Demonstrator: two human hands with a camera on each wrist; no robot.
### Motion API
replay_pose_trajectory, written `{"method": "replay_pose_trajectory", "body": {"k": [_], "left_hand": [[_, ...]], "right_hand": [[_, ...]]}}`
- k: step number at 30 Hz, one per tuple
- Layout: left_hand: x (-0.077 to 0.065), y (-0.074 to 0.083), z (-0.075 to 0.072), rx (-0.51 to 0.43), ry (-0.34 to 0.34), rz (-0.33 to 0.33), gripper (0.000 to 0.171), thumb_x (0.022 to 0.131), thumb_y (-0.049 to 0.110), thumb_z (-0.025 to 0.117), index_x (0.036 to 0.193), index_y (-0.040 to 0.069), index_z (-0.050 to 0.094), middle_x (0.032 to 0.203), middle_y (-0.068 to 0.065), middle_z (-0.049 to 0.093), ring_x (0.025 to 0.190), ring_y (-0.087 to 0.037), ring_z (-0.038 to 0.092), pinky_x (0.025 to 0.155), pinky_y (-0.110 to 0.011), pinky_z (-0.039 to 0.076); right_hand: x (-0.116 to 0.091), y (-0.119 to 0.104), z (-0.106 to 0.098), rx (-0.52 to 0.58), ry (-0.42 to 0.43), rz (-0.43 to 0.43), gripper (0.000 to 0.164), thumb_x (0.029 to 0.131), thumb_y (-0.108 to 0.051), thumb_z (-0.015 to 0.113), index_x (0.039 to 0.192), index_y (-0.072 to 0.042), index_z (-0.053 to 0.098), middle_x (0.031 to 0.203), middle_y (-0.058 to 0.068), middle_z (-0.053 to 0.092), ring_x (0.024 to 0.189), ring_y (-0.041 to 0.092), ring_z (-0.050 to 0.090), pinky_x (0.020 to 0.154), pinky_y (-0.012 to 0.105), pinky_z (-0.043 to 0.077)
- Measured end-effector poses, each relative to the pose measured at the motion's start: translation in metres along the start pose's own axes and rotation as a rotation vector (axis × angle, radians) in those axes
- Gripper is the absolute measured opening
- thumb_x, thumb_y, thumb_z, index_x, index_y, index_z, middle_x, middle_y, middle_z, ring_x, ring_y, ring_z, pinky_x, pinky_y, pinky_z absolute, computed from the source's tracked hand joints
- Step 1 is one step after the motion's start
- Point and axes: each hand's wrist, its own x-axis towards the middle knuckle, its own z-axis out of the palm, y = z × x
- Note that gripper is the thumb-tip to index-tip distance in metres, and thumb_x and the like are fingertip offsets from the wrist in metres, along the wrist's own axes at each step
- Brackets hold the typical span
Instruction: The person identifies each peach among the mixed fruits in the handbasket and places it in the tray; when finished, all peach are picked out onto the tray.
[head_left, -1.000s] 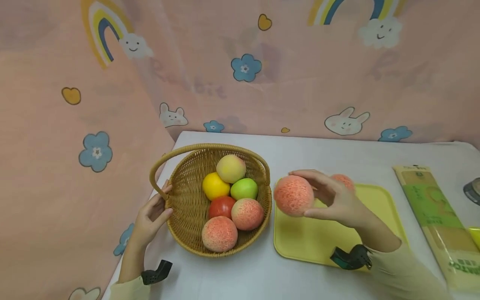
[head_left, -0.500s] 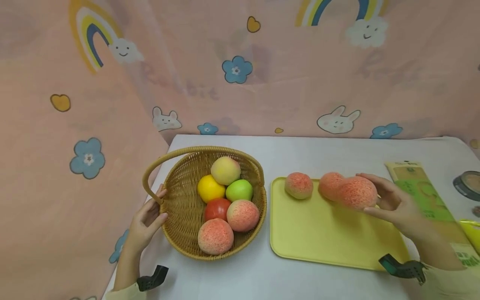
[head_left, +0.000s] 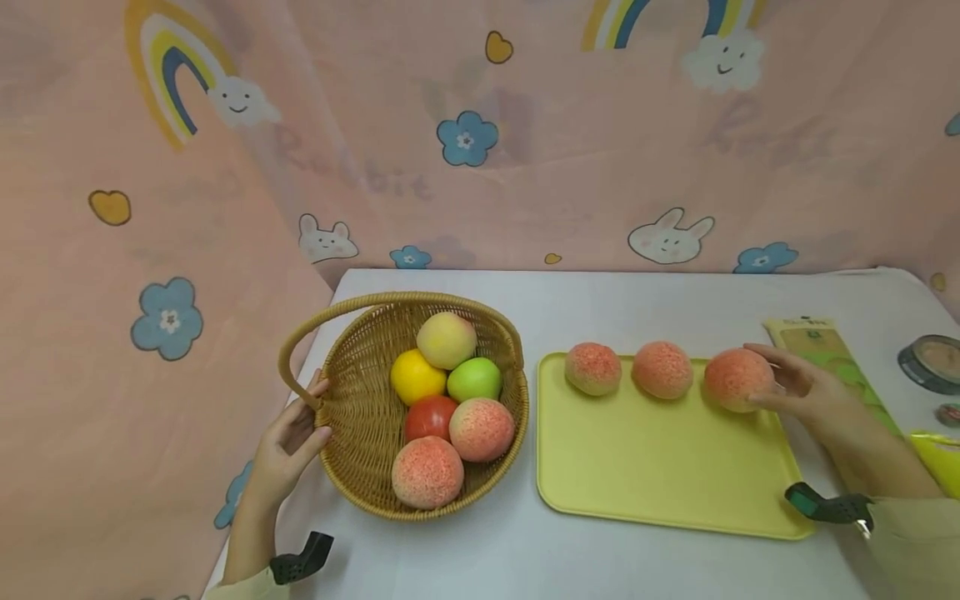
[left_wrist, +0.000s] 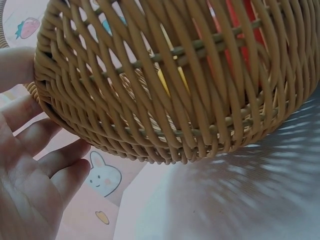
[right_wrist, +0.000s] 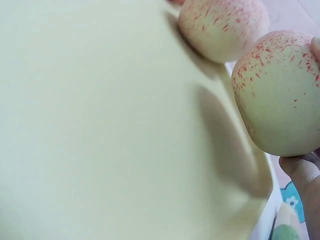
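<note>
My left hand (head_left: pixel 288 446) grips the left rim of a wicker basket (head_left: pixel 360 417) near the foot of its arched handle. In the left wrist view, the thumb and fingers lie about the basket's woven edge (left_wrist: pixel 42 75). Inside sit peaches, a red fruit (head_left: pixel 430 418), a yellow one (head_left: pixel 417 378) and a green one (head_left: pixel 475 380). My right hand (head_left: pixel 813 400) holds a peach (head_left: pixel 737 379) at the back right corner of a yellow tray (head_left: pixel 660 467). The right wrist view shows this peach (right_wrist: pixel 280 95) with its shadow on the tray. Two other peaches (head_left: pixel 662 369) lie along the tray's back edge.
Right of the tray, partly behind the right arm, lies a flat green and tan package (head_left: pixel 825 342). Farther right are a round dark-rimmed container (head_left: pixel 933 362) and a bright yellow packet (head_left: pixel 937 458). A pink patterned cloth (head_left: pixel 525 183) hangs behind the white table (head_left: pixel 450 558).
My right hand has carried the peach rightward from beside the basket, across the tray, to its back right corner. The left hand keeps its grip on the basket. The head view has shifted slightly.
</note>
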Motion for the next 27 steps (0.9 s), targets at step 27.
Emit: {"method": "replay_pose_trajectory", "body": {"k": [27], "left_hand": [[-0.002, 0.001, 0.0, 0.027, 0.028, -0.017, 0.056, 0.085, -0.019, 0.049, 0.139, -0.015, 0.033, 0.154, -0.026, 0.019, 0.138, -0.01, 0.035, 0.107, -0.017, 0.036]], "right_hand": [[0.006, 0.012, -0.005, -0.022, -0.139, -0.202, 0.081, 0.09, -0.001, 0.06, 0.153, -0.013, 0.01, 0.151, -0.019, 0.023, 0.118, -0.028, 0.024, 0.104, 0.004, 0.025]]}}
